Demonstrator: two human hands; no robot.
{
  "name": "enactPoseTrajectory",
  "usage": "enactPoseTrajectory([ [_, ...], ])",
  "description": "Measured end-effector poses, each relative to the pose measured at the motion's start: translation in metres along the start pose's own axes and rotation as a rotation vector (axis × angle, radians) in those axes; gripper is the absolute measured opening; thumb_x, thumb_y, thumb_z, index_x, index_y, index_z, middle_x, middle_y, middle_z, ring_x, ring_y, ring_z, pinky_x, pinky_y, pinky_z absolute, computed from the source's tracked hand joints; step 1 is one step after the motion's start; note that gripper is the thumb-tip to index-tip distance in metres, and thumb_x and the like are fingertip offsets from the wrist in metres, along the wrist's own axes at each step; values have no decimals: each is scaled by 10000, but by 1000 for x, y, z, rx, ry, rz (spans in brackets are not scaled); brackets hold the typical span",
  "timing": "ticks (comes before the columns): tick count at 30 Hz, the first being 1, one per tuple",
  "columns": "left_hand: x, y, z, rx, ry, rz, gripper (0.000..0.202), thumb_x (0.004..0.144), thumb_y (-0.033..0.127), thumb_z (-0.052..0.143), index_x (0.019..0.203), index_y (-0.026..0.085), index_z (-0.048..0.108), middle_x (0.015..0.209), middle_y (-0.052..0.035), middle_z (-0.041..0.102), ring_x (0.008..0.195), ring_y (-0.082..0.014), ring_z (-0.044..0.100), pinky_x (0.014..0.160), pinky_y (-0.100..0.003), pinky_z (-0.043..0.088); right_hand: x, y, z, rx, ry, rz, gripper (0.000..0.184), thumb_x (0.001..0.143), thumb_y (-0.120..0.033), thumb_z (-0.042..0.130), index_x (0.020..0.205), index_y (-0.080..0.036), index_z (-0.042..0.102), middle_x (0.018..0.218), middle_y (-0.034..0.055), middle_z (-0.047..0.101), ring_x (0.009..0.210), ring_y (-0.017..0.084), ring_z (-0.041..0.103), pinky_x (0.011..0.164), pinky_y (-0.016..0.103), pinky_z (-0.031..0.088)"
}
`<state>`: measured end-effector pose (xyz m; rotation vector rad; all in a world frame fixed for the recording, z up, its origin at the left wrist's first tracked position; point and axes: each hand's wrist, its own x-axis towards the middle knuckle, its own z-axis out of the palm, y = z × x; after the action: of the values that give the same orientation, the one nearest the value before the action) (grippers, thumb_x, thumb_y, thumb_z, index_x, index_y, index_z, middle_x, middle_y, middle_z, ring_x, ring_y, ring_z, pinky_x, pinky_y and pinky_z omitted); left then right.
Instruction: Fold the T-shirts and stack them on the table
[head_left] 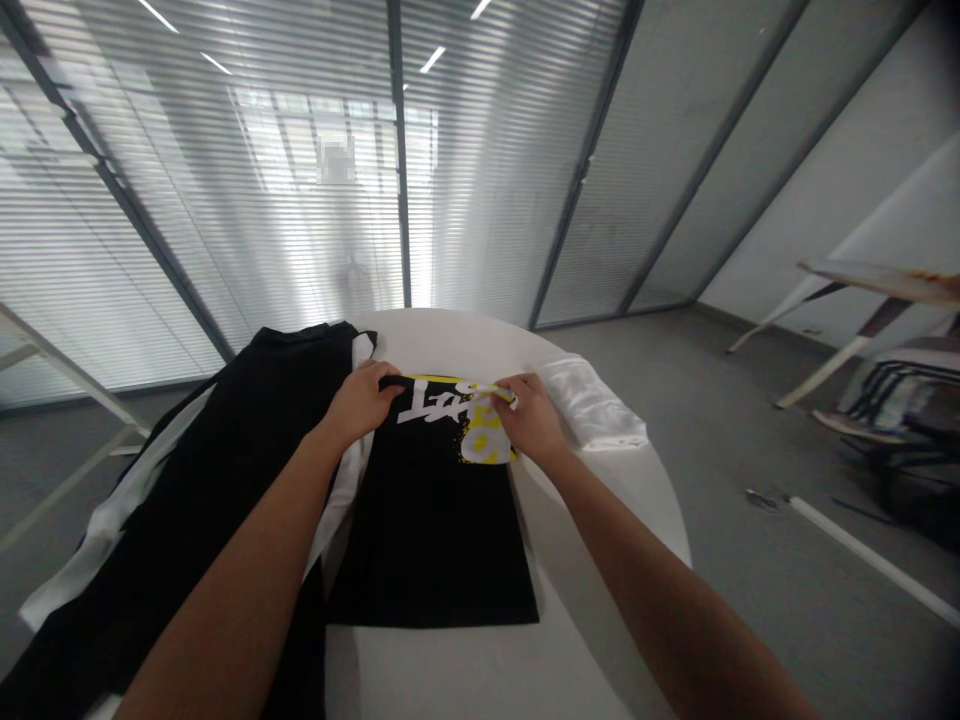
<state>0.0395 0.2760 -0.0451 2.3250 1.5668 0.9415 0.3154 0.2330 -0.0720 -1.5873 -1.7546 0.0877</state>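
Note:
A black T-shirt with a white and yellow print lies on the round white table, its far part folded over toward me. My left hand pinches the left end of the folded edge, and my right hand grips the right end, where a yellow border shows. Both hands are closed on the cloth. To the right of my right hand rests a folded white satiny cloth. Black and white clothing is heaped to the left, partly behind my left forearm.
Beyond the table stands a glass partition with blinds. A pale frame is on the left. On the right are a wooden-topped table, a chair with dark straps and a white pole on the grey floor.

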Motion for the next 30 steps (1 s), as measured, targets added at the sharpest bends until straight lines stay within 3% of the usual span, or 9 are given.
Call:
enactPoseTrajectory([
  [3,0,5,-2,-126,47,-74,166,773,300,617,858,178,691,931,-64,610,894,-218,620,879,-404,530,2,1,-1,164,53,27,220,817,-271,549,986,-186,661,1058,85,576,984,208,582,942,389,497],
  [7,-3,14,-7,-519,-30,-309,273,759,376,660,943,175,651,930,-53,593,738,-198,635,532,-356,601,3,-6,-2,515,-73,264,270,801,-394,577,998,-210,602,963,48,580,812,193,609,589,342,600],
  [10,-4,18,-9,-716,-51,-354,305,742,383,692,961,183,620,856,-31,589,722,-200,635,438,-343,596,1,-13,-4,692,-130,366,334,777,-469,602,1013,-239,542,907,13,556,747,166,602,443,262,569],
  [14,-5,20,-11,-811,-66,-381,322,734,357,713,985,190,603,856,-20,587,744,-198,641,475,-395,619,0,-15,-8,710,-145,350,343,786,-495,590,1031,-268,513,887,-8,519,684,134,567,391,231,550],
  [21,-8,20,-10,-856,-133,-358,347,758,391,697,1018,201,571,936,-29,574,816,-199,632,526,-427,628,-3,-14,-11,634,-216,383,360,829,-510,530,1107,-287,476,953,21,522,724,166,571,355,253,541],
  [26,-7,17,-8,-824,-107,-333,358,760,404,686,1032,208,561,943,-20,564,808,-194,633,535,-436,627,-2,-10,-4,670,-193,400,434,814,-524,548,1162,-292,430,1050,32,512,823,197,596,399,303,578],
  [30,-6,14,-6,-843,-23,-269,334,749,391,684,987,188,568,935,-5,569,835,-186,638,625,-425,631,3,-5,2,775,-116,369,524,775,-523,613,1193,-281,409,1087,33,539,906,201,619,523,321,616],
])
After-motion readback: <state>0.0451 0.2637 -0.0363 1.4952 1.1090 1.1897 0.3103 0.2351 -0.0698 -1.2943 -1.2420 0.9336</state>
